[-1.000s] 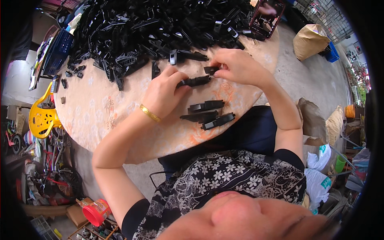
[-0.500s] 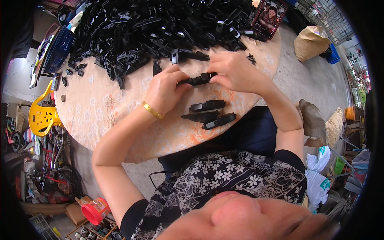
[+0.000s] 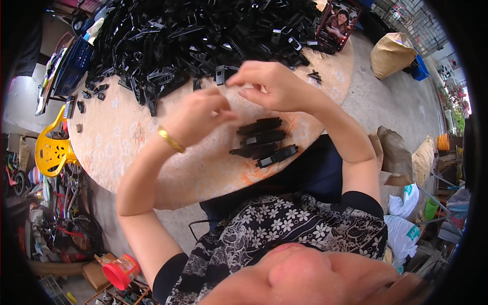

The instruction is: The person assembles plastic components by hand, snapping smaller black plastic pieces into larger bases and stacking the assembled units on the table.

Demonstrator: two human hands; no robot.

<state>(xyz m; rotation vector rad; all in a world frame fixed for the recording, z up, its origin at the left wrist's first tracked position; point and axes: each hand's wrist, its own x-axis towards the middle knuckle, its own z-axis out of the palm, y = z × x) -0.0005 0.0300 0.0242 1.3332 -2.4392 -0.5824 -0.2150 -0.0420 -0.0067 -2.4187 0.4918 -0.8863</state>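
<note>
My left hand [image 3: 201, 114], slightly blurred, hovers over the cloth-covered table [image 3: 109, 152] with loosely bent fingers and nothing visible in them. Further right and a little farther off, my right hand [image 3: 274, 86] has its thumb and index finger apart. Its fingertips are nearest a black plastic part with a grey face [image 3: 220, 75] at the front of the pile; whether they touch it I cannot tell. Closer to me, several black plastic pieces [image 3: 262, 137] lie in a short stack-like row, the farthest one [image 3: 260, 125] just below my right hand.
A large heap of black plastic parts [image 3: 193, 40] covers the far table. A phone or tablet [image 3: 338, 25] playing a video stands at its right end. A yellow chair [image 3: 51, 150] is at the left, with a red bucket [image 3: 121, 272] on the floor. Sacks [image 3: 391, 55] stand at the right.
The black piece that both hands held now lies at the far end of the row. My hands have come off it; the right has moved left toward the heap, the left slightly back toward me.
</note>
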